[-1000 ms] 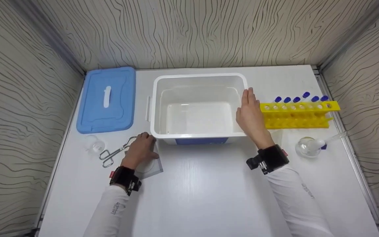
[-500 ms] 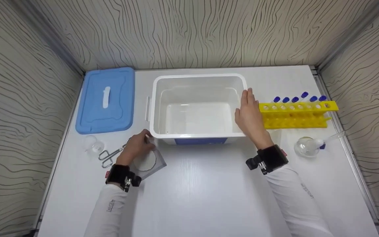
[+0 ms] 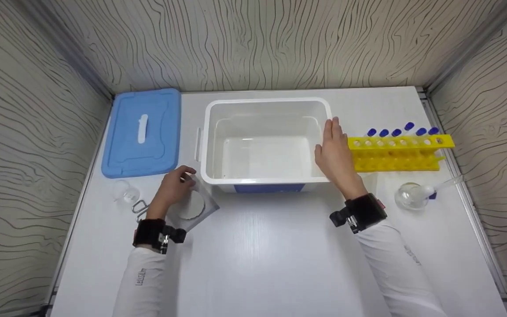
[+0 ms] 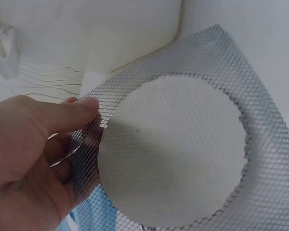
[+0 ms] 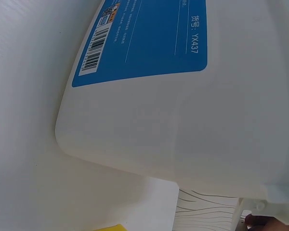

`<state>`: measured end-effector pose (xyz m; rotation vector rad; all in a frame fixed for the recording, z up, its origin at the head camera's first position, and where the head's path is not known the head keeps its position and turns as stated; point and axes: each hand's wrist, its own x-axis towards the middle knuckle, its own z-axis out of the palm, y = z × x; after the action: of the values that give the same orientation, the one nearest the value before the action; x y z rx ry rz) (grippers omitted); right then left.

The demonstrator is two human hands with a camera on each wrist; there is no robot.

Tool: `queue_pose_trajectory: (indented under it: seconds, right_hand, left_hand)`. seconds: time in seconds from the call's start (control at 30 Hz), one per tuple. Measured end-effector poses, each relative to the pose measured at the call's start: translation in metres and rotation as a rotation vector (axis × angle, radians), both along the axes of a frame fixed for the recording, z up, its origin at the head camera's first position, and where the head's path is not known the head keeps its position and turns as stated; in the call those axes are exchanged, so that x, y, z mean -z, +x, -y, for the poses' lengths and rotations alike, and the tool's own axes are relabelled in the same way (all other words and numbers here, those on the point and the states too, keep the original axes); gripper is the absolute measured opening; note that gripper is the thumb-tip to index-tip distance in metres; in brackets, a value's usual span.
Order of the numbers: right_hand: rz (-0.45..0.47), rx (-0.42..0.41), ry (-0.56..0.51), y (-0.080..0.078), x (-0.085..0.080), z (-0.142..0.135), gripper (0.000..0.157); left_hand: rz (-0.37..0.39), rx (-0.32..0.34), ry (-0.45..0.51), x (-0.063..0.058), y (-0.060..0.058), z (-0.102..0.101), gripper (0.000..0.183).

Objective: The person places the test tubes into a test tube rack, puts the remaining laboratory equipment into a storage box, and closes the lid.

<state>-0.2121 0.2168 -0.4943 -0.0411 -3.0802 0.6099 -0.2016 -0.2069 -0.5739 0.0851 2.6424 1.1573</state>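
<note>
My left hand (image 3: 175, 187) pinches one corner of a wire gauze (image 3: 209, 204) between thumb and fingers, left of the white plastic bin's (image 3: 264, 181) near corner. In the left wrist view the thumb lies on the mesh, beside its round white centre (image 4: 176, 149). The gauze looks tilted up from the table. My right hand (image 3: 336, 160) rests on the bin's right rim with its fingers straight. A blue label (image 5: 149, 43) shows on the bin's side in the right wrist view; only a bit of the hand appears there, behind the handle (image 5: 279, 211).
A blue lid (image 3: 126, 145) lies at the left. Below it are a small clear plastic or glass piece (image 3: 128, 196) and metal tongs (image 3: 140, 207), partly hidden by my left hand. On the right are a yellow test-tube rack (image 3: 394, 167) with blue-capped tubes and a glass alcohol lamp (image 3: 412, 197).
My left hand has moved left and slightly away, gripping the gauze, which has turned and tilted up. The tongs are now more covered by the hand. My right hand stays on the rim.
</note>
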Motion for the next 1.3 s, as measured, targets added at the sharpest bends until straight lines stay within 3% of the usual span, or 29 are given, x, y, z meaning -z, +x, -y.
queue_pose_trajectory:
  seconds: [0.2, 0.43, 0.73, 0.97, 1.3]
  right_hand:
    - [0.009, -0.001, 0.003, 0.000, 0.000, 0.001, 0.073]
    - [-0.048, -0.020, 0.011, 0.000, 0.001, 0.001, 0.071]
    - [-0.041, -0.008, 0.022, 0.000, 0.001, 0.000, 0.072]
    - [-0.030, -0.006, 0.009, 0.001, 0.001, 0.000, 0.073]
    - [-0.015, -0.002, 0.004, 0.000, 0.002, 0.000, 0.072]
  left_hand:
    - [-0.050, -0.072, 0.034, -0.013, -0.002, 0.006, 0.031]
    - [-0.146, -0.111, 0.039, -0.023, -0.007, 0.013, 0.029]
    - [-0.161, -0.174, 0.039, -0.042, -0.017, 0.017, 0.030]
    - [-0.222, -0.188, 0.030, -0.063, -0.025, 0.021, 0.029]
    - [-0.323, -0.205, 0.028, -0.104, -0.036, 0.020, 0.028]
